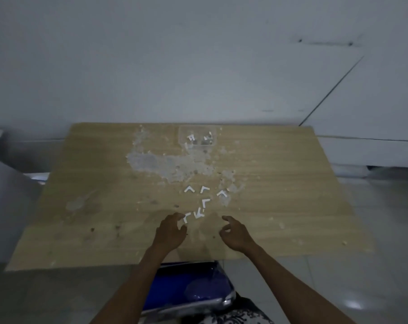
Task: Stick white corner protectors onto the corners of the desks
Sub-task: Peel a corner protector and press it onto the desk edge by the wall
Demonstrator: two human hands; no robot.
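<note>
Pick-up stage. White corner protectors point(199, 202) lie scattered on the near middle of the wooden desk point(292, 195). The left hand point(171, 231), fingers loosely curled and holding nothing, touches the nearest protector point(186, 217); the right hand point(235, 232) hovers open and empty beside it. Next: pinch one piece and carry it to a desk corner.

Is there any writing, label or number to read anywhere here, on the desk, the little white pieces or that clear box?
None can be read.
Desk: bare wood with pale stains, no text.
White corner pieces: plain, no marks.
Clear box: what lies inside is too blurred to tell any print.
Blue thing under the desk's near edge: no label shows.
Patterned cloth at the bottom: a pattern, not words.
</note>
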